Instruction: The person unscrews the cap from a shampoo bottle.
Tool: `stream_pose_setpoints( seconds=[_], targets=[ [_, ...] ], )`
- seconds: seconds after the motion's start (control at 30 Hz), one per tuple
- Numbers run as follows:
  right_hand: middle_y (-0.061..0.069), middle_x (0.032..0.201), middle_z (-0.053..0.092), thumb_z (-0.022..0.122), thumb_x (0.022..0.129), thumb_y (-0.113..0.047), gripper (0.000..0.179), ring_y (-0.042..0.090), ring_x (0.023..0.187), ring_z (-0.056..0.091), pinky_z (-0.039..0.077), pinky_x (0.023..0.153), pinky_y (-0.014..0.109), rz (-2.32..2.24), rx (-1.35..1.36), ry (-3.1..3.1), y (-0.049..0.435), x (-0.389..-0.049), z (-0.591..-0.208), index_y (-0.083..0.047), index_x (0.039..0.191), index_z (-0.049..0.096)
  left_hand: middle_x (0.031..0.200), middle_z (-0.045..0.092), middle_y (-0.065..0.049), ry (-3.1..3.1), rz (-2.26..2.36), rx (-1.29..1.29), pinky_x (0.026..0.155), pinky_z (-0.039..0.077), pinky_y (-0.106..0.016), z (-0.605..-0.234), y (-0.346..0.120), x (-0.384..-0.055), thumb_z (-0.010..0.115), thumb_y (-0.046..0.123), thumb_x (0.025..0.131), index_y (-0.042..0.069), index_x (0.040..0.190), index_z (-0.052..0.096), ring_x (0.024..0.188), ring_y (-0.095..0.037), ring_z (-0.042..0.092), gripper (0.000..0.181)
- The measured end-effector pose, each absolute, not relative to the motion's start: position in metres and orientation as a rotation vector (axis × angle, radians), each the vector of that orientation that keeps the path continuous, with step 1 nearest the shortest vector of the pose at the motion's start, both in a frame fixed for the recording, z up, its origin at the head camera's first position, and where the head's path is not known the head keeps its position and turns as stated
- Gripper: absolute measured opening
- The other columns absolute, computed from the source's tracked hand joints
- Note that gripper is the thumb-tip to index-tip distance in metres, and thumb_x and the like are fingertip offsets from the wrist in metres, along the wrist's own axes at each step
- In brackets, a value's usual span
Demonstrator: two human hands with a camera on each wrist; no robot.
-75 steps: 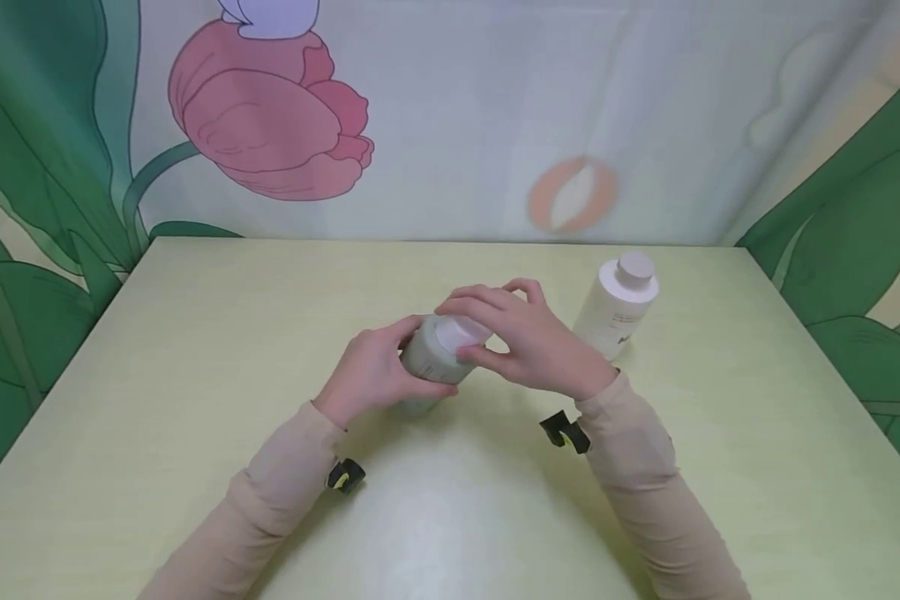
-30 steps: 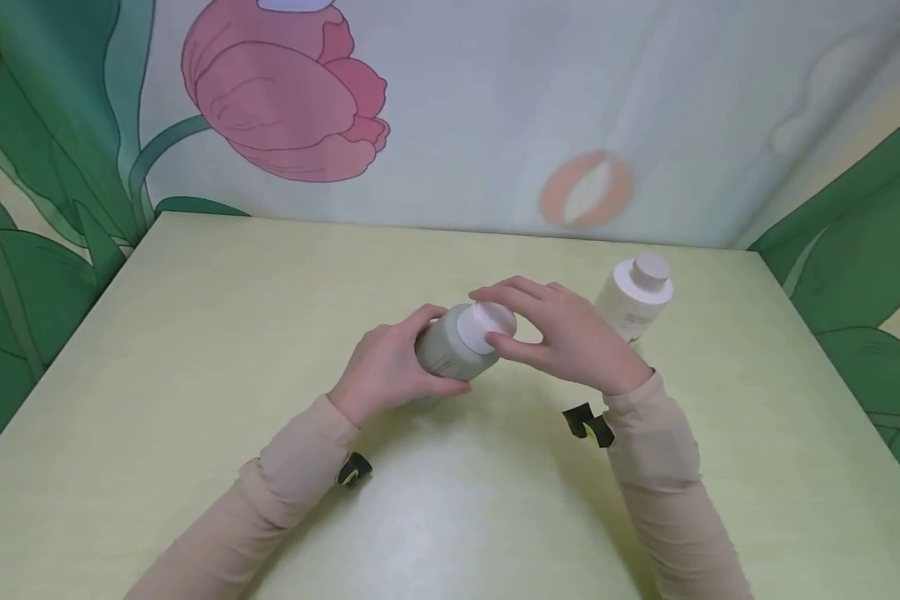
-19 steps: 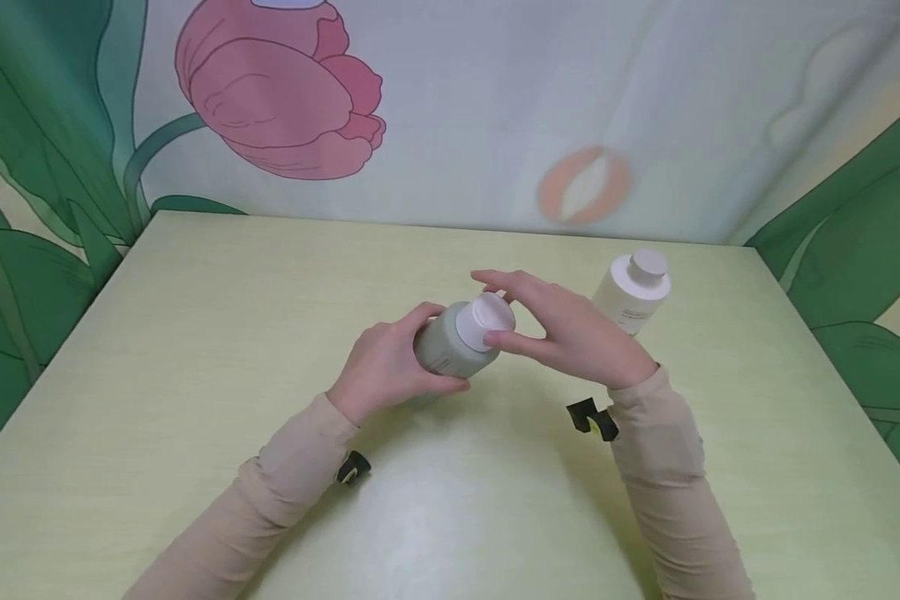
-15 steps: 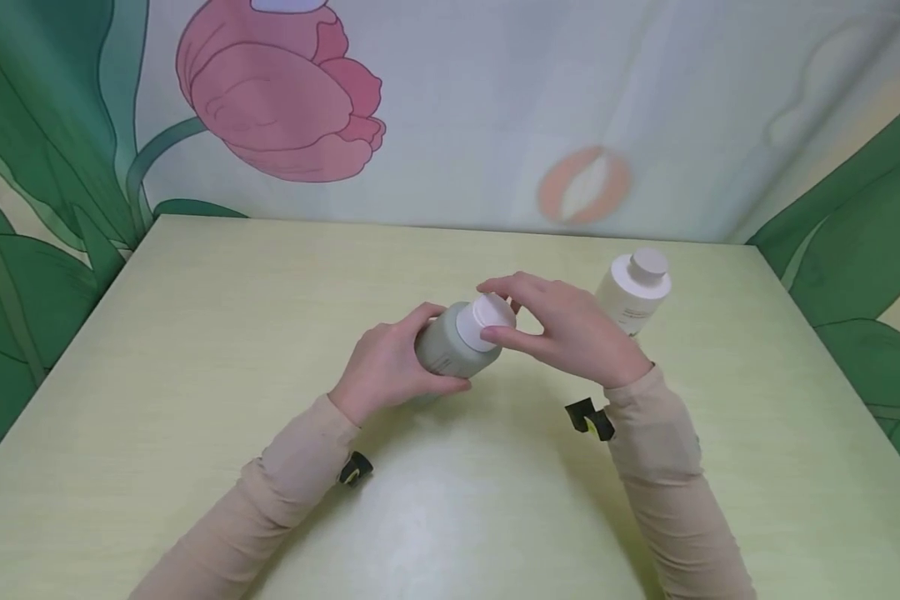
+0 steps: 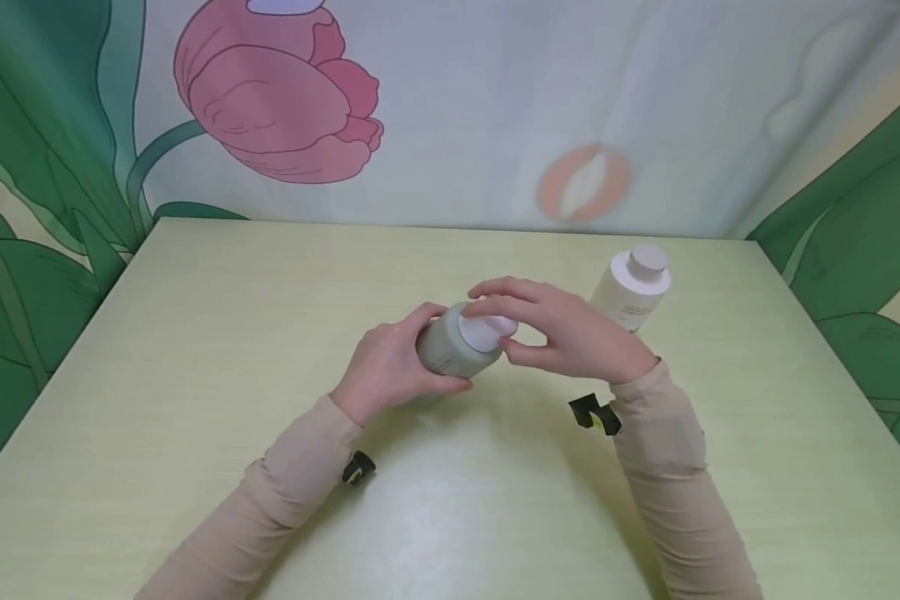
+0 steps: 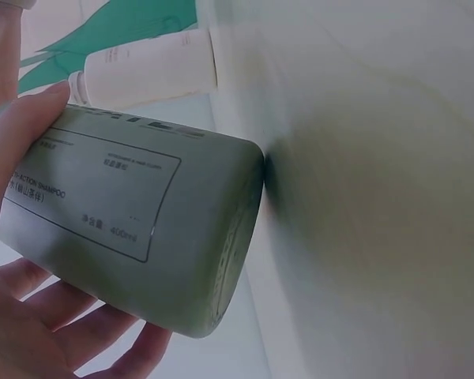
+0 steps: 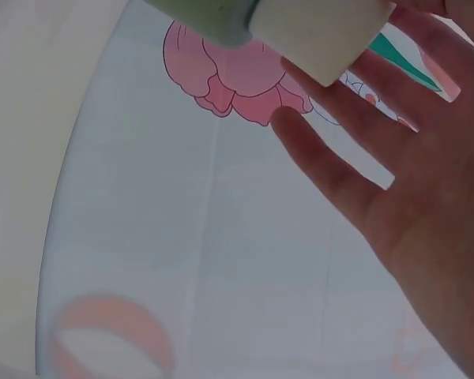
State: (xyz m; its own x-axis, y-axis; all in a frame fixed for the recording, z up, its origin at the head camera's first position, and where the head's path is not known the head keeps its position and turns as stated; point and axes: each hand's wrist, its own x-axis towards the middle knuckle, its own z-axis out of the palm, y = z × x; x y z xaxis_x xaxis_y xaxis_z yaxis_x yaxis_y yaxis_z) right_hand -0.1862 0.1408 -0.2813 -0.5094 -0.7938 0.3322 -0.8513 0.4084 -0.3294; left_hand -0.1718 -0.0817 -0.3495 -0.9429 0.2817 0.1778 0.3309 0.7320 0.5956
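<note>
A grey-green shampoo bottle (image 5: 444, 346) leans to the right over the table, its bottom edge right at the tabletop in the left wrist view. My left hand (image 5: 386, 367) grips the bottle's body, thumb on the near side and fingers round the far side. On top is a white cap (image 5: 486, 330), which my right hand (image 5: 566, 332) holds between thumb and fingers. In the right wrist view the cap (image 7: 320, 35) meets the bottle's shoulder, and the little finger sticks out below it. The cap is partly hidden by the fingers in the head view.
A white capped bottle (image 5: 632, 287) stands upright behind my right hand, partly covered by it. The pale yellow-green table (image 5: 255, 333) ends at a flower-printed cloth (image 5: 450, 117) at the back. Black clips (image 5: 358, 468) sit at both sleeves.
The grey-green bottle has shifted slightly right and leans further. My right fingers spread off the cap's top, then came back over it at a turned angle. The white bottle stays standing.
</note>
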Motion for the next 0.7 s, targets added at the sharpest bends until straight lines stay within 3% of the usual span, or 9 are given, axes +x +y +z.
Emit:
stream_pose_setpoints(
  seconds=[0.1, 0.2, 0.3, 0.4, 0.5, 0.7],
  targets=[
    [-0.005, 0.126, 0.05, 0.058, 0.085, -0.029, 0.045, 0.011, 0.111, 0.05, 0.043, 0.091, 0.03, 0.711, 1.401, -2.585, 0.1408, -0.186, -0.28, -0.022, 0.129, 0.046, 0.095, 0.062, 0.007, -2.854, -1.02, -0.509, 0.069, 0.044, -0.028, -0.3497, -0.0822, -0.1726, 0.078, 0.049, 0.055, 0.03, 0.115, 0.047, 0.078, -0.013, 0.059, 0.071],
    [-0.01, 0.114, 0.054, 0.056, 0.084, -0.044, 0.052, 0.007, 0.1, 0.054, 0.045, 0.081, 0.026, 0.672, 1.225, -2.66, 0.1396, -0.1859, -0.2798, -0.025, 0.13, 0.043, 0.094, 0.063, 0.006, -2.86, -1.042, -0.499, 0.07, 0.045, -0.028, -0.3494, -0.0829, -0.1731, 0.078, 0.049, 0.054, 0.03, 0.115, 0.048, 0.079, -0.013, 0.059, 0.071],
    [-0.011, 0.099, 0.057, 0.055, 0.082, -0.049, 0.048, 0.005, 0.084, 0.054, 0.044, 0.067, 0.023, 0.619, 1.114, -2.678, 0.1388, -0.1867, -0.2816, -0.025, 0.123, 0.048, 0.092, 0.062, 0.007, -2.87, -1.056, -0.48, 0.07, 0.045, -0.028, -0.349, -0.083, -0.1733, 0.079, 0.049, 0.054, 0.031, 0.115, 0.047, 0.078, -0.013, 0.058, 0.071],
    [-0.012, 0.092, 0.057, 0.057, 0.082, -0.047, 0.041, 0.004, 0.078, 0.053, 0.042, 0.061, 0.021, 0.597, 1.099, -2.662, 0.1381, -0.1872, -0.2834, -0.025, 0.116, 0.052, 0.092, 0.062, 0.008, -2.879, -1.06, -0.477, 0.07, 0.044, -0.027, -0.3486, -0.083, -0.1732, 0.078, 0.05, 0.054, 0.032, 0.115, 0.047, 0.078, -0.012, 0.058, 0.071],
    [-0.012, 0.097, 0.056, 0.058, 0.083, -0.041, 0.039, 0.005, 0.079, 0.053, 0.044, 0.065, 0.022, 0.603, 1.151, -2.639, 0.1386, -0.187, -0.2836, -0.024, 0.117, 0.052, 0.092, 0.062, 0.008, -2.883, -1.059, -0.479, 0.07, 0.044, -0.028, -0.3485, -0.083, -0.1731, 0.078, 0.05, 0.054, 0.031, 0.115, 0.047, 0.079, -0.012, 0.058, 0.071],
    [-0.005, 0.126, 0.049, 0.057, 0.084, -0.02, 0.043, 0.012, 0.103, 0.053, 0.044, 0.088, 0.031, 0.638, 1.385, -2.567, 0.1416, -0.1865, -0.2814, -0.021, 0.126, 0.048, 0.094, 0.062, 0.008, -2.882, -1.075, -0.48, 0.07, 0.044, -0.028, -0.3487, -0.0836, -0.1733, 0.078, 0.049, 0.054, 0.032, 0.114, 0.047, 0.08, -0.012, 0.058, 0.07]
  ],
)
